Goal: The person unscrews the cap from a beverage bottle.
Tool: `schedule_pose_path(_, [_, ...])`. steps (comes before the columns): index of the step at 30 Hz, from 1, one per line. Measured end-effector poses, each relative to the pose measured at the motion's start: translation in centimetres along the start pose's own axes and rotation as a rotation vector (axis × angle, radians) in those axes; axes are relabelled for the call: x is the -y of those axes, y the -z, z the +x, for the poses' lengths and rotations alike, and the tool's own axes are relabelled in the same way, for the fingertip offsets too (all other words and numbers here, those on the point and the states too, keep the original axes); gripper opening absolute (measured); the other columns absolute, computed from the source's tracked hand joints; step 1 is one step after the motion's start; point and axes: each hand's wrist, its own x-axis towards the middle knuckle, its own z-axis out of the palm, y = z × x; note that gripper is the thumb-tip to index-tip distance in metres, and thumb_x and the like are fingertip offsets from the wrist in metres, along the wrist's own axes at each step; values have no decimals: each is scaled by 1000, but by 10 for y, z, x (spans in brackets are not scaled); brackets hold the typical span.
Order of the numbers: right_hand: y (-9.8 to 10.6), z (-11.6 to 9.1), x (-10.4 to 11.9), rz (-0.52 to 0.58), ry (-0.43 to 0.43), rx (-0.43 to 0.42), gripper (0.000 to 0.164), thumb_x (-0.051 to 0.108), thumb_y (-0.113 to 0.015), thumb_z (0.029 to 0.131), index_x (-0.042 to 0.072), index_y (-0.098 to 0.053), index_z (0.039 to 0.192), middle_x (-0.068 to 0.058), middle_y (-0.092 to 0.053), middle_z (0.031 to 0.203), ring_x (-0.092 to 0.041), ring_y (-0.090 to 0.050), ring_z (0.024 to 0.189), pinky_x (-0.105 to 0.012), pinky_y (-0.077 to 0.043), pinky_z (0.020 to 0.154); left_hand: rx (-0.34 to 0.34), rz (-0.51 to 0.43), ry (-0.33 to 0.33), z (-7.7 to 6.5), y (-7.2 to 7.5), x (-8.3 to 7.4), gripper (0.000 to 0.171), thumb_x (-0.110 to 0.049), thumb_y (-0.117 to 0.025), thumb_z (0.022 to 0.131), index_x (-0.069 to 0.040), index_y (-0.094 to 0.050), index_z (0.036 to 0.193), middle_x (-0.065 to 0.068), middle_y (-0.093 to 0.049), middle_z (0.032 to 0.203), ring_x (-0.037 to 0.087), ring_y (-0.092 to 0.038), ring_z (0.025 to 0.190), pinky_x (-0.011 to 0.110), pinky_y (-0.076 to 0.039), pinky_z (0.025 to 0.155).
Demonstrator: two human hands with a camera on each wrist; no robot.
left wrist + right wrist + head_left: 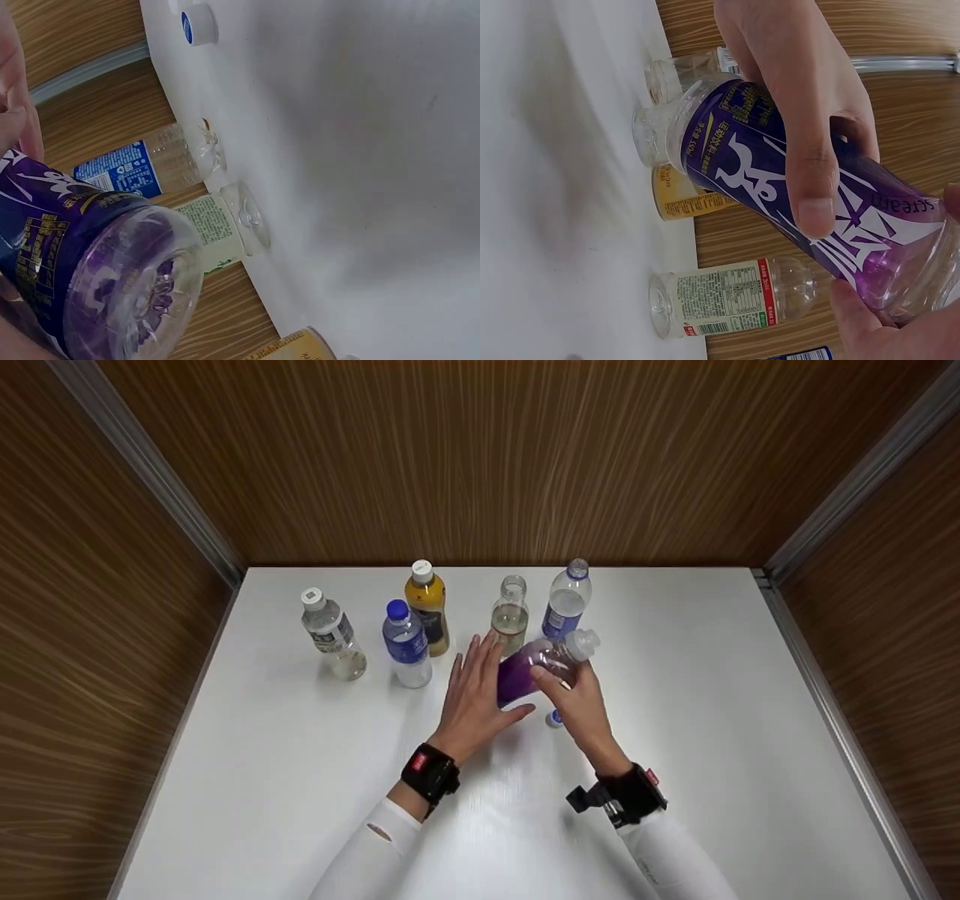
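My right hand (581,709) holds a purple-labelled drink bottle (523,669) near its neck, with the thumb in front. The bottle is tilted above the table, its pale neck end up to the right. Around its lower part sits my left hand (474,701), fingers straight and thumb spread. In the right wrist view that thumb (815,202) lies across the purple label; whether it presses there I cannot tell. The bottle's clear base (139,292) faces the left wrist camera. A small white cap with a blue top (555,718) lies on the table beneath.
Behind my hands stand a clear bottle (510,619) and a blue-labelled bottle (564,604), both seemingly uncapped. To the left are an orange drink bottle (429,600), a blue-capped bottle (407,645) and a white-capped bottle (330,630). Wood-grain panels (480,465) border the white table (697,697).
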Motion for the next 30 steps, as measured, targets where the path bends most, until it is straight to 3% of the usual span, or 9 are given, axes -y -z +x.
schedule_pose_path(6, [-5, -4, -3, -3, 5, 20, 69, 9, -76, 92, -5, -41, 150, -22, -61, 137, -33, -62, 125, -32, -50, 103, 5, -52, 13, -1, -2, 1, 98, -44, -92, 77, -3, -41, 150, 16, -62, 140, 31, -62, 125, 49, -49, 104])
schedule_pose_path(11, [-5, -6, -4, 0, 13, 49, 69, 10, -76, 92, -6, -40, 149, -24, -59, 139, -35, -60, 128, -35, -50, 105, 42, -57, 42, -5, -2, 1, 84, -41, -91, 80, -4, -48, 142, 15, -68, 124, 30, -69, 107, 48, -55, 92])
schedule_pose_path(16, [4, -6, -8, -6, 18, 112, 98, 49, -77, 91, -7, -29, 156, -30, -44, 153, -41, -46, 142, -48, -38, 117, 54, -50, 52, -7, -3, 3, 77, -41, -90, 81, -6, -51, 138, 12, -68, 120, 28, -69, 105, 48, -55, 92])
schedule_pose_path(19, [14, -3, -6, -42, 45, 137, 109, 68, -64, 92, -2, -17, 162, -29, -30, 162, -43, -33, 150, -55, -29, 120, 60, -46, 63, -9, -3, 5, 77, -41, -90, 80, -6, -52, 137, 12, -68, 120, 28, -69, 105, 47, -55, 92])
schedule_pose_path(22, [23, 1, -2, -132, 107, 144, 104, 72, -49, 98, 5, -6, 166, -25, -21, 167, -41, -23, 154, -61, -22, 121, 76, -48, 77, -10, -2, 7, 77, -41, -90, 80, -7, -51, 138, 12, -68, 121, 28, -68, 107, 47, -54, 94])
schedule_pose_path(25, [30, 6, 2, -295, 177, 128, 97, 70, -42, 101, 9, -4, 167, -21, -19, 169, -37, -18, 156, -63, -19, 121, 95, -43, 89, -14, -1, 9, 77, -42, -89, 81, -7, -51, 138, 12, -68, 123, 29, -68, 109, 48, -54, 95])
schedule_pose_path(27, [32, 9, 4, -408, 225, 107, 94, 68, -43, 102, 8, -11, 166, -20, -24, 168, -35, -23, 155, -62, -23, 120, 106, -34, 96, -16, -1, 12, 77, -42, -89, 82, -7, -51, 139, 12, -68, 123, 29, -68, 109, 48, -53, 96])
schedule_pose_path(30, [34, 10, 6, -528, 269, 84, 79, 57, -48, 105, 5, -30, 162, -19, -39, 161, -38, -42, 145, -57, -40, 113, 110, -20, 94, -19, -1, 15, 76, -43, -88, 82, -7, -52, 138, 12, -68, 123, 29, -68, 108, 48, -54, 95])
